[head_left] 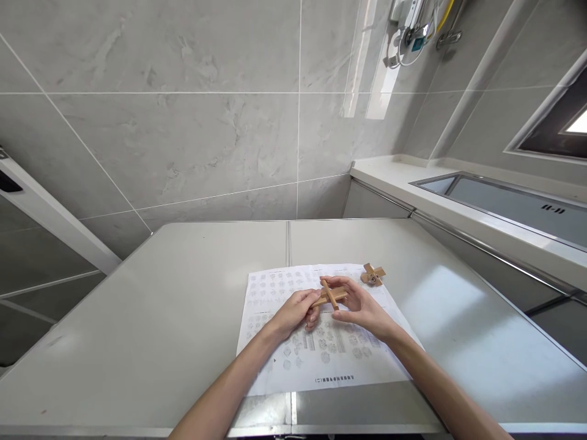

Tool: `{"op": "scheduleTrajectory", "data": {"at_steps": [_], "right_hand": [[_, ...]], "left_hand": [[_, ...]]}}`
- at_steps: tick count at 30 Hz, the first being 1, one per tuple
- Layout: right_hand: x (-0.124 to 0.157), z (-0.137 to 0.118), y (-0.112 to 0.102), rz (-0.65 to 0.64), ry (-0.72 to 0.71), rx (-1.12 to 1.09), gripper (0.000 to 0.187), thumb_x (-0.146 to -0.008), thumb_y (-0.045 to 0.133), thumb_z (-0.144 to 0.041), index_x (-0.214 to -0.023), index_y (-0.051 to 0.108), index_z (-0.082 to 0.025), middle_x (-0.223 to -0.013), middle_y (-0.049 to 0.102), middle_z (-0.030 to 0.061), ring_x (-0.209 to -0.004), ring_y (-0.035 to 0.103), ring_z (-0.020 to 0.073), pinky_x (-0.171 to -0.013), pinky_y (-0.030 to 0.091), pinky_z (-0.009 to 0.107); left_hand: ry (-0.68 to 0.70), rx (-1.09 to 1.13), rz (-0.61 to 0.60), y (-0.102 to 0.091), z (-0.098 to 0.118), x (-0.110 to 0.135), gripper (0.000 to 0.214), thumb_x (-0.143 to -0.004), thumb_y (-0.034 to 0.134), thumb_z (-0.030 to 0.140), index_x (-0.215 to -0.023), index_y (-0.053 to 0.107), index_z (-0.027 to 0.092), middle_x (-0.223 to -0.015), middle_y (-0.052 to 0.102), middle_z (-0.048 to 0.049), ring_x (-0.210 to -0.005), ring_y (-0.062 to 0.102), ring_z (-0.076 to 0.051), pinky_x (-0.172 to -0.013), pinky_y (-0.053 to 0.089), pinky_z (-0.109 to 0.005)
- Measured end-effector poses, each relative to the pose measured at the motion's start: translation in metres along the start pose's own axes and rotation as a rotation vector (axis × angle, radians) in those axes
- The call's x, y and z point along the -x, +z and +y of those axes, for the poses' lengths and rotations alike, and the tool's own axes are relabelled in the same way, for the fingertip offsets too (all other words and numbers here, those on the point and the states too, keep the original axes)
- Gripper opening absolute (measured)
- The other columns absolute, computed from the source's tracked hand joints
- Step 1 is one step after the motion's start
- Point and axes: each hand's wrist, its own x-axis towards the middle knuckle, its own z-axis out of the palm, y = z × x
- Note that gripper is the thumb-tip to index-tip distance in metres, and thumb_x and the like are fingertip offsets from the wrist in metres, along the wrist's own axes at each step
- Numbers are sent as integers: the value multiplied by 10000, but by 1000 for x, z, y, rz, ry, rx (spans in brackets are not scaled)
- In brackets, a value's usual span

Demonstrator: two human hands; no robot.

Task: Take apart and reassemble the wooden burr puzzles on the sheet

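Observation:
Several small wooden sticks, crossed over one another [331, 296], are held just above a printed sheet. My left hand [297, 313] is closed round their left end, its fingers curled beneath. From the other side my right hand [360, 307] is closed on them, thumb at the near end of the crosswise stick and fingers at its far end. How the sticks fit together is partly hidden by the fingers. Under both hands lies the white paper sheet [325, 374], covered with small printed diagrams and text. A small wooden cross-shaped assembly [373, 275] rests at the sheet's far right corner.
The pale, glossy table [174, 318] has a seam down its middle and a far edge near the grey tiled wall [206, 122]. To the right runs a white counter [389, 174] with a recessed sink [504, 201]. A white-framed panel [59, 214] stands left.

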Motion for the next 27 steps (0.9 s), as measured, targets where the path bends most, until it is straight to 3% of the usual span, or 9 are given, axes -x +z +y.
{"op": "scheduleTrajectory", "data": {"at_steps": [8,13,27], "right_hand": [[0,3,-2,-17,27,-132,593,-783,892,-400,-1291,590,-346,-1542,532,83,-1432,484,343,-1158,413,547],[0,3,-2,-28,37,-107,605,-778,898,-382,-1298,592,-348,-1563,505,83,-1411,499,341,-1113,461,531],[0,-1,-6,-82,23,-122,561,-810,875,-361,-1298,599,-352,-1557,517,75,-1432,476,336,-1137,420,532]], "left_hand": [[-29,111,-64,3,4,3,338,-971,571,495,-882,590,169,-539,474,63,-446,379,-96,-484,338,-251],[-30,119,-65,4,1,1,340,-968,581,512,-873,558,186,-555,483,66,-450,395,-94,-485,338,-247],[-31,118,-93,5,6,4,324,-977,569,465,-802,515,198,-561,458,63,-457,367,-88,-477,315,-241]]}}
